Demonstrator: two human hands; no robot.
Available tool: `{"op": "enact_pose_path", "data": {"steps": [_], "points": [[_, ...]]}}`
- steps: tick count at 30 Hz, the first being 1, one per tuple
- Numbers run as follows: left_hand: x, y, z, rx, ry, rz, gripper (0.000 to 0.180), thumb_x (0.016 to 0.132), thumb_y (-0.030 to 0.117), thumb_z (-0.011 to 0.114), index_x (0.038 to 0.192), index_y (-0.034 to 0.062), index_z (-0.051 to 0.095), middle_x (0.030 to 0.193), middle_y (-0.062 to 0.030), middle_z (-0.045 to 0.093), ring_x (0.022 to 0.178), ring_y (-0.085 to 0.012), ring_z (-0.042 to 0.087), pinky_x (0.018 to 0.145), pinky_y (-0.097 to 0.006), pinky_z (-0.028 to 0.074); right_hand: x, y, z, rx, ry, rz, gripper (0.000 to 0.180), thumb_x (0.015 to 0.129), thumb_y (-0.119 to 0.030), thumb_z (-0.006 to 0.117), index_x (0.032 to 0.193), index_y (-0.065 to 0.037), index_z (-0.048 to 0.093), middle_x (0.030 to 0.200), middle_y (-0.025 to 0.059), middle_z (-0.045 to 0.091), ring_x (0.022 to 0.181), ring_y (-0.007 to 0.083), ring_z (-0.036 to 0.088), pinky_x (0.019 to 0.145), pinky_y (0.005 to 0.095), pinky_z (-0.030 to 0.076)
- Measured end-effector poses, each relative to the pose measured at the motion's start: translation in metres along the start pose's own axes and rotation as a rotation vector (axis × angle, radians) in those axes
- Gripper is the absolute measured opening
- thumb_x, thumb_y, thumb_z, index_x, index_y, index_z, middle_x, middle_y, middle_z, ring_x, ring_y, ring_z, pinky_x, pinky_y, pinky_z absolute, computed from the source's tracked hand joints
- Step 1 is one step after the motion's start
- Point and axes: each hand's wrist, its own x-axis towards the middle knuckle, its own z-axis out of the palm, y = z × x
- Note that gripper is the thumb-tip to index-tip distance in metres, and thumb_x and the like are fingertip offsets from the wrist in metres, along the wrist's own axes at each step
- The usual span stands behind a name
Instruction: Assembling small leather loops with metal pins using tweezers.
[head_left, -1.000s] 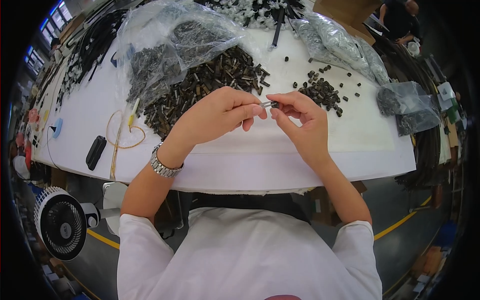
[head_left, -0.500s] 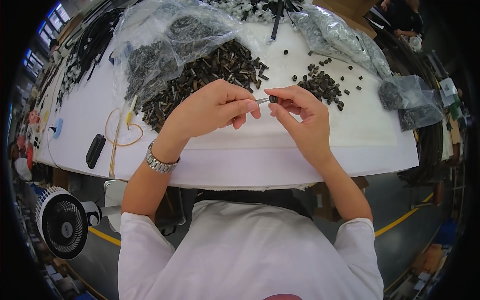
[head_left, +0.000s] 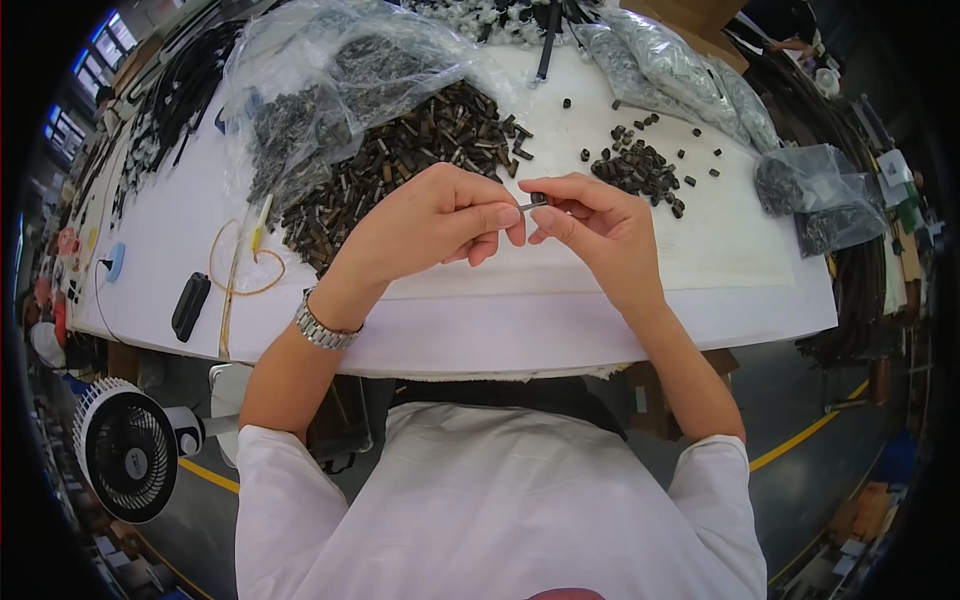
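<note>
White worktable, grey floor — yellow lines, small fan

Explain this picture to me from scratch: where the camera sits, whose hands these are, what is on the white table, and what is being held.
There is no machine here. The camera is worn on a person's head and looks down, so the arms coming up from the bottom are the wearer's own, and the wide lens bends straight edges. The left hand, with a metal wristwatch, and the right hand meet over the white table. Between their fingertips they pinch a small part, thin and pale with a dark end; finer detail is too small to tell. On the table lie a big heap of dark tube-like pieces, a smaller pile of dark bits, clear plastic bags and a yellow cord. A white fan stands on the floor below.
</note>
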Motion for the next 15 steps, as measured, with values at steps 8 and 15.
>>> {"op": "enact_pose_path", "data": {"steps": [8, 15], "points": [[-0.005, -0.001, -0.001, 0.290, 0.104, 0.128, 0.023, 0.104, 0.020, 0.064, 0.094, 0.0040, 0.077, 0.061, 0.0023, 0.059, 0.054, -0.0053, 0.047, 0.051, -0.026, 0.036, -0.002, 0.000, 0.000, 0.107, -0.027, 0.065, 0.027, 0.096, -0.004, 0.075, 0.122, 0.003, 0.075, 0.103, 0.0064, 0.073, 0.087, 0.0113, 0.068, 0.080, 0.0243, 0.055], [-0.005, 0.007, -0.004, 0.200, 0.046, 0.047, 0.023, 0.104, 0.020, 0.064, 0.094, 0.0048, 0.078, 0.061, 0.0020, 0.059, 0.054, -0.0053, 0.047, 0.051, -0.025, 0.036, -0.004, 0.002, 0.001, 0.019, 0.006, 0.008, 0.027, 0.096, -0.003, 0.074, 0.122, -0.002, 0.077, 0.101, 0.0049, 0.071, 0.086, 0.0104, 0.067, 0.080, 0.0240, 0.056]]}}
